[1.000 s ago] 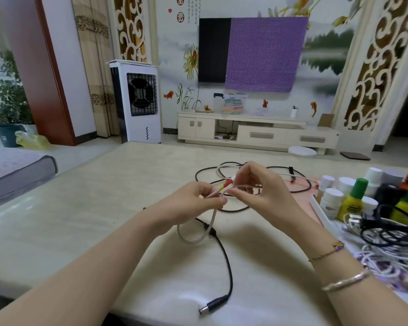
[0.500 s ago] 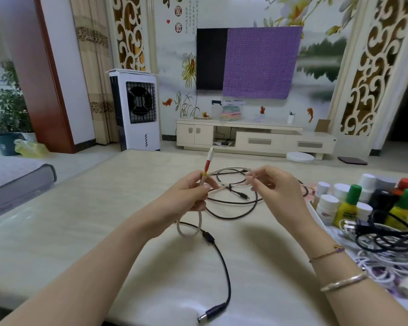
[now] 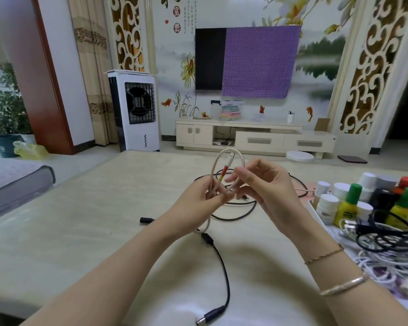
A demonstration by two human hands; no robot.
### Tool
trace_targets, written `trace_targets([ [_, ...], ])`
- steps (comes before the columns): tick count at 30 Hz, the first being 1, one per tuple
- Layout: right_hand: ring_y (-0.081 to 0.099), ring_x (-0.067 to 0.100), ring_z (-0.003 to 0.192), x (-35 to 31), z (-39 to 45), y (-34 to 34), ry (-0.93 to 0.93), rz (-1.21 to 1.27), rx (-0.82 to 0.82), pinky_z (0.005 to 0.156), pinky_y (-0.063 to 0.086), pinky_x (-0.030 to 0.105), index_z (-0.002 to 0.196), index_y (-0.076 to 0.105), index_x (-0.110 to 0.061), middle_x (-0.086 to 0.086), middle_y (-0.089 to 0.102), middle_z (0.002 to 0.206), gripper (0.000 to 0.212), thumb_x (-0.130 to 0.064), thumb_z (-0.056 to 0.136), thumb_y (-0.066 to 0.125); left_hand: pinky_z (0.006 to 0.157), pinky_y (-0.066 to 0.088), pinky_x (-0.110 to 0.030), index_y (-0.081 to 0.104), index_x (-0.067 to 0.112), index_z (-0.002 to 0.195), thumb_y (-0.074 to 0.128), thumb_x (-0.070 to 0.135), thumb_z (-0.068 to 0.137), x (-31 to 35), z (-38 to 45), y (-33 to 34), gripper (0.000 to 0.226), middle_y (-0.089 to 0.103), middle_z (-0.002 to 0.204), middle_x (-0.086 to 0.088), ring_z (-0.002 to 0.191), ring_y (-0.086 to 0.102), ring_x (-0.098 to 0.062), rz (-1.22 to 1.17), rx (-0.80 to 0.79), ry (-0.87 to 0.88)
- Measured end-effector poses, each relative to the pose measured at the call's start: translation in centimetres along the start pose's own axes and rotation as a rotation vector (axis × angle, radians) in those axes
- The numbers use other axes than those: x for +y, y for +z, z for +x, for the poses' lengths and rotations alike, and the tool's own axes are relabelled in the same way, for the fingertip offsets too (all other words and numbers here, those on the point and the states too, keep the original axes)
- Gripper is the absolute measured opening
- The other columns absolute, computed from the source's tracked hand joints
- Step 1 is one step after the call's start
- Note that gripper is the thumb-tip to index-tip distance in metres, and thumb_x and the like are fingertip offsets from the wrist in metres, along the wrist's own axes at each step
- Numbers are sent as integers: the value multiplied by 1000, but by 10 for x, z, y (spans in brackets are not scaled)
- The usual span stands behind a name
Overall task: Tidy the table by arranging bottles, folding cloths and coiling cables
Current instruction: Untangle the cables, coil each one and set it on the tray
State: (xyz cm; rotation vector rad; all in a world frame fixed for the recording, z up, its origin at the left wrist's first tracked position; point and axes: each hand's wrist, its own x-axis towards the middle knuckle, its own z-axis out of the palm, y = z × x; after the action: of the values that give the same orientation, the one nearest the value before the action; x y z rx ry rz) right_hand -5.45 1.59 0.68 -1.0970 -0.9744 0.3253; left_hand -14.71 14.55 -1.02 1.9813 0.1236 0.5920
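Note:
A short white braided cable [image 3: 214,166] with a red and yellow plug end arches in a loop above the table centre. My left hand [image 3: 198,203] grips the cable's lower part and the plug end. My right hand [image 3: 266,184] pinches the other side of the loop. The cable's tail hangs below my left hand down to the table. A black cable [image 3: 224,269] lies on the table under my hands, one plug near the front edge. A second black cable [image 3: 235,216] lies looped behind my hands.
At the right stand several small bottles [image 3: 346,203] with white, green and red caps, beside a tangle of black and white cables [image 3: 386,245]. The beige table [image 3: 80,220] stretches left. A grey cushion [image 3: 12,182] sits at the far left.
The white cable has been bent over into an upright loop between both hands. My right hand moved in and took hold of it. Both hands rose slightly.

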Motion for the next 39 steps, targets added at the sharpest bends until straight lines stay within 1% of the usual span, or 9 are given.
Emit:
trace_targets([
  [3,54,11,69,6,1,-6,-14,-101,61,66,42,24,86,69,-12,3,68,84,23,-34,78,68,63,38,-18,52,11,80,63,22,91,-1,0,-1,19,49,70,3,60,44,-4,-21,24,-6],
  [6,58,6,88,20,6,-16,-1,-303,114,72,41,21,105,67,-17,-8,68,103,17,-21,94,54,59,37,-13,55,12,82,59,29,93,1,0,-6,20,51,64,11,55,41,-3,-96,25,-43],
  [10,44,1,120,44,1,-17,82,-746,-185,99,36,22,106,61,-42,-16,57,123,38,-20,76,53,62,39,-16,56,13,78,54,33,93,9,-2,-12,25,46,63,6,59,42,-8,-321,3,-54],
  [13,51,12,110,57,0,-14,18,-1003,-337,100,37,29,91,71,-28,-10,67,105,23,-13,84,56,68,44,-19,55,12,77,52,36,91,12,-3,-19,28,49,64,6,61,47,-9,-442,35,-76],
  [16,58,10,97,57,-1,-20,126,-992,-278,95,45,37,84,67,-30,-17,68,86,22,-17,90,51,79,46,-27,52,18,76,47,38,96,8,0,-28,29,51,75,5,75,52,-11,-426,113,-121],
  [22,62,0,86,56,0,-33,96,-1142,-247,87,45,30,79,67,-30,-20,66,80,21,-12,87,60,87,42,-38,46,18,69,38,30,102,2,5,-40,36,64,82,2,102,59,-18,-612,206,-199],
  [25,50,15,101,52,2,-36,42,-1452,-214,85,38,31,92,72,-31,-11,55,95,15,-23,89,61,82,51,-42,43,14,73,33,25,104,5,2,-42,35,52,60,-1,79,68,-24,-737,119,-192],
  [29,42,18,103,44,2,-39,86,-1595,-115,77,28,30,96,70,-33,-8,40,92,11,-35,89,62,55,54,-29,40,15,75,37,27,103,2,0,-40,31,32,51,4,40,39,-10,-561,45,-301],
  [39,49,11,85,38,1,-19,-199,-1229,-111,80,44,38,77,75,-21,-11,61,87,7,-28,76,78,52,31,-26,44,16,81,70,48,80,-8,-5,-16,41,28,57,7,47,27,-11,-20,-226,-302],
])
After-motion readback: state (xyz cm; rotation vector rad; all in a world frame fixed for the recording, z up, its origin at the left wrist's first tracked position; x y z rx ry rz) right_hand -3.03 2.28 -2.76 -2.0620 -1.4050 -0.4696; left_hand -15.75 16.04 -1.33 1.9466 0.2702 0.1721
